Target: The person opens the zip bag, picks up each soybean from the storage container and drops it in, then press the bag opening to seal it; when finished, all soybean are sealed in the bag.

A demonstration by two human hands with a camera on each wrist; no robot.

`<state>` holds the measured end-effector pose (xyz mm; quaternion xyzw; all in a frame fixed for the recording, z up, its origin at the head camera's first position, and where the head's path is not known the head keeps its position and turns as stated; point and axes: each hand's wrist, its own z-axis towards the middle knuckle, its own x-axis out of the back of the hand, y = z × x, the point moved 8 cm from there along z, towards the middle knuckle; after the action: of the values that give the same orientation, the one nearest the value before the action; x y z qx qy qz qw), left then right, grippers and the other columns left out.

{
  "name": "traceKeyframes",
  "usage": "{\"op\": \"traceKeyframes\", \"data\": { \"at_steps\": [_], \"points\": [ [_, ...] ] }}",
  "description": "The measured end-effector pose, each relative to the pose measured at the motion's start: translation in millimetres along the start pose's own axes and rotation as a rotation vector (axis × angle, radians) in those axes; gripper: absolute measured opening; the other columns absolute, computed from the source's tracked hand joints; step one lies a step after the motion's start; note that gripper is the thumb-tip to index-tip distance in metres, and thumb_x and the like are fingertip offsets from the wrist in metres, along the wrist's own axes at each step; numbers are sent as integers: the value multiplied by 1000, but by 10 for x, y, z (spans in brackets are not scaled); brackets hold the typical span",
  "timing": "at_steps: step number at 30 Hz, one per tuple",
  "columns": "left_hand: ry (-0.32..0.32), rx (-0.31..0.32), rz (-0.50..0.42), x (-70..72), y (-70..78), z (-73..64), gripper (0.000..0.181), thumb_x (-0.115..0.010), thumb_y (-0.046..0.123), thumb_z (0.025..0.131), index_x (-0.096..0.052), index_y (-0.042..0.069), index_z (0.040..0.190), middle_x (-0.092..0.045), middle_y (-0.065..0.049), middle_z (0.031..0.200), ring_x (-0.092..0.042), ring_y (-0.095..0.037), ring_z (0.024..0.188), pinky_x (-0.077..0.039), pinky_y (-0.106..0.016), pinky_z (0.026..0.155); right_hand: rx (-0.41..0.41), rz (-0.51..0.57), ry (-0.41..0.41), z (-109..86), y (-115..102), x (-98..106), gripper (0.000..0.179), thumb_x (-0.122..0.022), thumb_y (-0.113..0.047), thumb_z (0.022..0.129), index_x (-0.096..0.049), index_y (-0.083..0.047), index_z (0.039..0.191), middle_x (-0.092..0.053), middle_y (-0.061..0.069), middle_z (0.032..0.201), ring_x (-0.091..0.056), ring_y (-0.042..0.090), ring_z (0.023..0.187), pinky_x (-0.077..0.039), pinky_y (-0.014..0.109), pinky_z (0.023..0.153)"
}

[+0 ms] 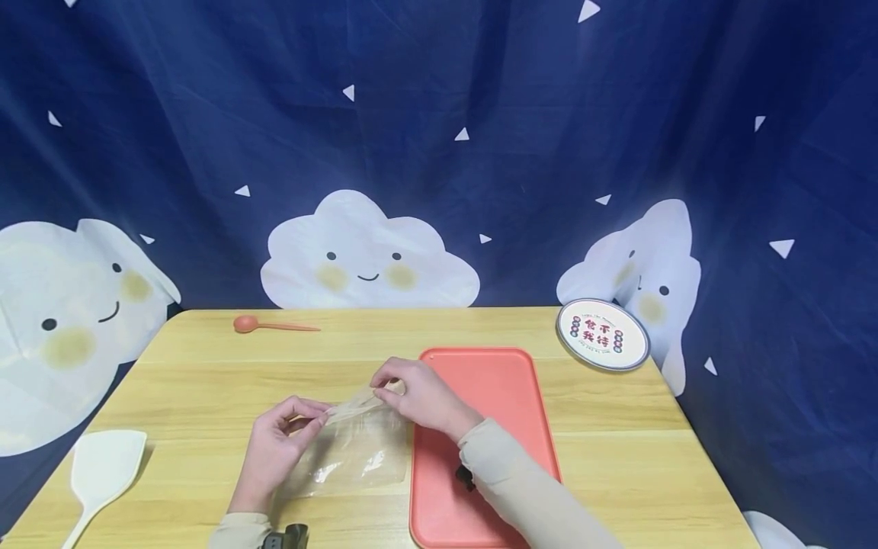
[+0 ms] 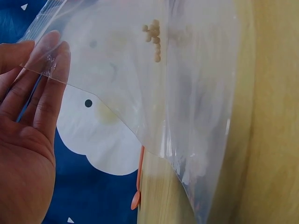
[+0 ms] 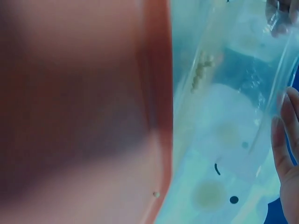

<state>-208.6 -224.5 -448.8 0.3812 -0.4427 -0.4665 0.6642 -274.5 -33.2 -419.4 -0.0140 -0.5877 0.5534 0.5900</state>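
Observation:
A clear zip-lock bag (image 1: 363,457) hangs over the table, its top edge stretched between both hands. My left hand (image 1: 277,450) pinches the left end of that edge between thumb and fingers. At the other end, my right hand (image 1: 421,396) pinches it, slightly higher. A small cluster of round tan beans (image 2: 154,35) shows through the film in the left wrist view. Right of the bag lies a red tray (image 1: 501,381), partly under the right forearm. One small pale bean (image 3: 156,194) sits by the tray's rim in the right wrist view.
An orange spoon (image 1: 247,324) lies near the table's back edge. A white turner (image 1: 106,465) rests at the front left. At the back right corner is an oval plate (image 1: 604,335) with red lettering. A blue cloud-patterned curtain (image 1: 425,69) hangs behind the wooden table (image 1: 631,457).

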Motion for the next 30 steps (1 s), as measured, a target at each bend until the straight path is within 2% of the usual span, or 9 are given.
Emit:
{"op": "traceKeyframes", "data": {
  "at_steps": [4, 8, 12, 14, 16, 22, 30],
  "points": [
    [10, -9, 3, 19, 9, -14, 22, -71, -17, 79, -64, 4, 77, -72, -14, 91, -69, -17, 88, -57, -24, 80, -27, 40, 62, -30, 74, 143, 7, -68, -15, 94, -70, -15, 101, -64, -13, 98, -59, 4, 96, -54, 31, 87],
    [20, -15, -8, 35, 32, -21, 22, -71, -17, 79, -64, 3, 77, -71, -17, 92, -69, -17, 88, -58, -24, 79, -37, 90, 181, -53, 200, 369, 9, -69, -9, 92, -70, -15, 99, -63, -12, 97, -59, 8, 94, -55, 39, 85],
    [15, -17, -21, 35, 45, -13, 21, -72, -15, 80, -64, 4, 78, -71, -16, 93, -69, -17, 89, -57, -25, 80, -47, 84, 304, -64, 356, 604, 12, -69, -1, 89, -69, -9, 98, -65, -6, 94, -62, 12, 91, -55, 39, 83],
    [13, -24, -23, 35, 45, -5, 20, -72, -16, 80, -64, 3, 78, -71, -16, 93, -68, -17, 89, -58, -25, 80, -83, 46, 317, -57, 460, 665, 13, -69, 0, 88, -69, -7, 98, -65, -4, 94, -62, 14, 90, -56, 38, 83],
    [13, -32, -24, 40, 42, -2, 20, -71, -16, 80, -64, 3, 78, -71, -16, 92, -69, -16, 89, -58, -24, 79, -127, 2, 284, -41, 567, 672, 13, -69, 0, 89, -69, -6, 101, -65, -2, 96, -62, 16, 91, -55, 39, 84],
    [11, -33, -27, 59, 38, -18, 19, -71, -17, 79, -64, 1, 79, -71, -17, 92, -69, -17, 89, -58, -25, 80, -234, -109, 84, -9, 845, 518, 18, -69, -4, 90, -70, -5, 108, -66, 3, 102, -63, 21, 96, -54, 38, 86],
    [-20, -43, -27, 34, 52, -4, 16, -72, -14, 81, -64, 0, 81, -71, -17, 95, -69, -17, 91, -58, -26, 81, -202, -391, -85, 85, 1018, 347, 16, -71, -11, 91, -72, -8, 106, -65, 3, 101, -63, 21, 94, -54, 37, 85]
  ]
}}
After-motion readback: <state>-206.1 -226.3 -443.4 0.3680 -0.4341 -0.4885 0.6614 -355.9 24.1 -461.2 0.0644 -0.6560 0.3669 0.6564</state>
